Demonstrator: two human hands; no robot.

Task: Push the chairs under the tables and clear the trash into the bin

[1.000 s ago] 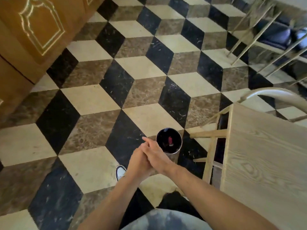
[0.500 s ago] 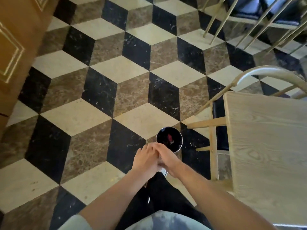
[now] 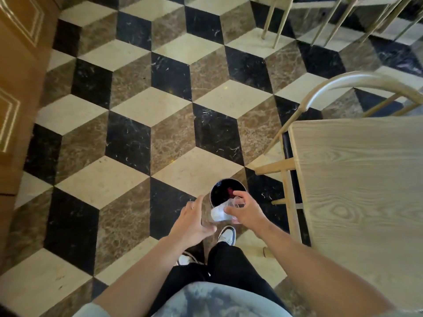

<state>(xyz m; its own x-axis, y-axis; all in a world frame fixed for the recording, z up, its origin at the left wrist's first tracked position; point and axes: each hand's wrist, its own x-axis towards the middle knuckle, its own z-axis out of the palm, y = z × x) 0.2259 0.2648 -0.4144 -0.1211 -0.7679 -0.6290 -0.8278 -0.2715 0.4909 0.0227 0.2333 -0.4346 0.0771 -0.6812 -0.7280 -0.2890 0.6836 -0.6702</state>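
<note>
A small round black bin [image 3: 220,191] stands on the tiled floor beside the table, with something red inside it. My right hand [image 3: 243,211] is shut on a crumpled piece of clear and white plastic trash [image 3: 219,212], held just above the bin's near rim. My left hand [image 3: 191,221] hovers open to the left of the trash, fingers spread, holding nothing. A light wooden chair [image 3: 320,92] with a curved back sits tucked against the far end of the pale wooden table [image 3: 361,179] on the right.
Black, cream and brown cube-pattern tiles [image 3: 148,106] cover the floor. A brown panelled door or cabinet [image 3: 16,65] lines the left side. More thin chair legs [image 3: 274,17] stand at the top right. My shoes [image 3: 226,235] are just behind the bin.
My hands were pressed together near the bin; now they have parted, the left opening and the right holding the crumpled trash over the bin. The view has moved closer to the bin.
</note>
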